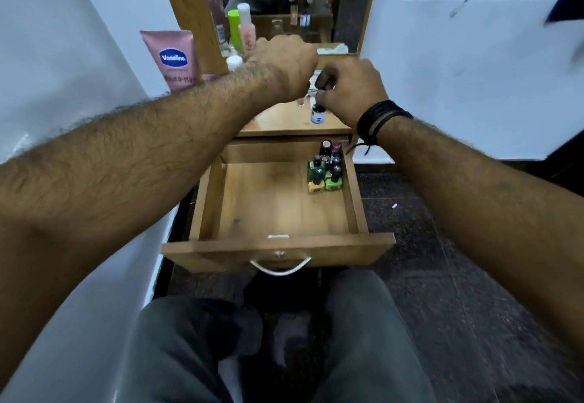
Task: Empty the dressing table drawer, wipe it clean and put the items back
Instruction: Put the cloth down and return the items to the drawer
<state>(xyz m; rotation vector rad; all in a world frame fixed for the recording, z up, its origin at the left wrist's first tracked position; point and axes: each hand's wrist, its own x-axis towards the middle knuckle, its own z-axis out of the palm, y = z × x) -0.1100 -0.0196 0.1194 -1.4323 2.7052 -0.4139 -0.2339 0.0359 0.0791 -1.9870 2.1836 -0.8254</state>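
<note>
Drawer (278, 210) first: it is pulled out near the knees, wooden, mostly bare, with little nail polish bottles (325, 168) standing close together in its far right corner. Up past it on the table top (284, 121), the right hand (350, 89) pinches the dark cap of a small blue and white bottle (318, 115) that stands straight up. The drawer lies below and nearer than this hand. The left hand (284, 64) is curled over something small; I cannot tell what
</note>
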